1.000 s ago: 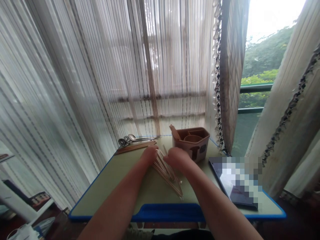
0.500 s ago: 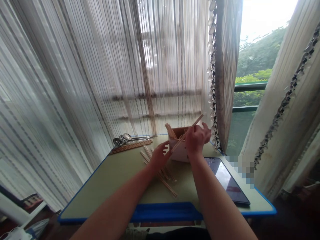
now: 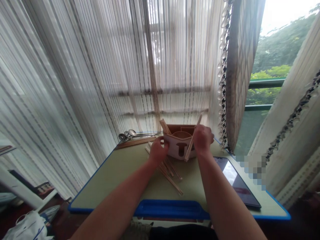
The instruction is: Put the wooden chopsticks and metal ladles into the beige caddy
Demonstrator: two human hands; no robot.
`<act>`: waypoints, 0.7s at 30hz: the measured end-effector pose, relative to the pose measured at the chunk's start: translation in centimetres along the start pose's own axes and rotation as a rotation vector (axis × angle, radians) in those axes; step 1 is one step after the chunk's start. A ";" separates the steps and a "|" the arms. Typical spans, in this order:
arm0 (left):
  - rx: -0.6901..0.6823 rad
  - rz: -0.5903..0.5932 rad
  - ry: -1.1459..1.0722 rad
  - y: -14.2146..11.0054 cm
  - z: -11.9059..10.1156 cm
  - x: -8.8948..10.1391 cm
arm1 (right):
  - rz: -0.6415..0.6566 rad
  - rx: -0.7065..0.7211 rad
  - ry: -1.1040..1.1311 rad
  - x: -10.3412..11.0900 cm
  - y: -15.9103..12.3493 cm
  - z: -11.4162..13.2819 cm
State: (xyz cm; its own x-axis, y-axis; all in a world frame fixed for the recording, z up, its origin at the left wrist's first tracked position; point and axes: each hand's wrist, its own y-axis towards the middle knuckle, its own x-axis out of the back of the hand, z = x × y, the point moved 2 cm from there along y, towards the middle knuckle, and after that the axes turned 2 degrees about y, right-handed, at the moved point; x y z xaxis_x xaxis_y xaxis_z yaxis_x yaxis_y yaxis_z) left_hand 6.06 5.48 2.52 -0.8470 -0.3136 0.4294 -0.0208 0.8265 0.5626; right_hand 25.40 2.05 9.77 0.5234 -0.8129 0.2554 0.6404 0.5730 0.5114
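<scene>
A white utensil holder (image 3: 173, 149) with a brown inside and a cutout in its front stands near the table's far edge. My left hand (image 3: 159, 152) grips its left side, the thumb at the front and the other fingers partly hidden. My right hand (image 3: 203, 139) is closed round a few light wooden chopsticks (image 3: 189, 149), held slanting in front of the holder's right part. Another bunch of chopsticks (image 3: 165, 127) leans in the holder's left compartment. More loose chopsticks (image 3: 170, 182) lie on the table beneath and beside my left hand.
Metal ladles and slotted spoons (image 3: 128, 134) lie at the back left beside a row of darker chopsticks (image 3: 136, 142). A tablet (image 3: 237, 181) rests at the right. The table (image 3: 107, 181) has a blue edge, with curtains (image 3: 100, 66) hanging close behind.
The holder has turned, showing its front cutout, and my left hand has closed on its side. The chopsticks in my right hand have swung steeper. The view has shifted left.
</scene>
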 end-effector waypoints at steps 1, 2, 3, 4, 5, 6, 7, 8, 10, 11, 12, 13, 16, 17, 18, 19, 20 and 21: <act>0.005 -0.004 0.002 0.0 0.0 0.1 | -0.070 0.051 0.059 0.2 0.0 0.1; 0.009 -0.009 0.001 0.0 0.0 0.2 | -0.150 0.107 0.129 0.5 0.1 0.2; 0.012 -0.014 0.001 0.0 0.0 0.3 | -0.229 0.158 0.207 0.7 0.0 0.4; 0.014 -0.019 0.000 0.0 -0.1 0.3 | -0.300 0.196 0.282 1.0 0.0 0.5; 0.017 -0.023 -0.001 0.0 -0.2 0.3 | -0.363 0.218 0.348 1.2 -0.1 0.6; 0.019 -0.024 -0.005 -0.1 -0.3 0.3 | -0.416 0.228 0.395 1.5 -0.2 0.7; 0.018 -0.021 -0.010 -0.2 -0.4 0.3 | -0.456 0.231 0.421 1.6 -0.3 0.8; 0.014 -0.016 -0.014 -0.3 -0.5 0.2 | -0.481 0.237 0.427 1.7 -0.4 0.9; -0.001 -0.008 -0.012 -0.5 -0.8 0.2 | -0.491 0.265 0.404 1.8 -0.6 1.1; -0.007 -0.010 -0.004 -0.6 -0.9 0.2 | -0.480 0.283 0.387 1.8 -0.7 1.1; -0.012 -0.014 0.004 -0.7 -1.0 0.1 | -0.456 0.304 0.370 1.6 -0.7 1.2; -0.016 -0.016 0.011 -0.8 -1.0 0.1 | -0.422 0.324 0.350 1.5 -0.8 1.2; -0.028 -0.010 0.017 -0.9 -1.1 0.0 | -0.290 0.376 0.246 1.0 -1.0 1.4; -0.032 -0.003 0.019 -0.9 -1.1 0.1 | -0.228 0.394 0.197 0.8 -1.1 1.6; -0.033 0.000 0.023 -0.9 -1.2 0.1 | -0.159 0.411 0.145 0.6 -1.3 1.8; -0.031 -0.003 0.024 -0.8 -1.2 0.2 | -0.084 0.426 0.090 0.4 -1.4 1.9; -0.024 -0.011 0.021 -0.8 -1.3 0.4 | -0.008 0.440 0.034 0.2 -1.6 2.1; -0.012 -0.024 0.014 -0.7 -1.3 0.6 | 0.060 0.451 -0.021 0.0 -1.8 2.3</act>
State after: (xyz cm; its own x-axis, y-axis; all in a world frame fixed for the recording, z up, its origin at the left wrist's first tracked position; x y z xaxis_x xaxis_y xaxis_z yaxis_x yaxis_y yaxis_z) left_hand 6.29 4.11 3.32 -0.8389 -0.3400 0.4250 -0.0347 0.8127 0.5817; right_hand 22.94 0.78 10.72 0.5379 -0.7840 0.3098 0.2980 0.5206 0.8001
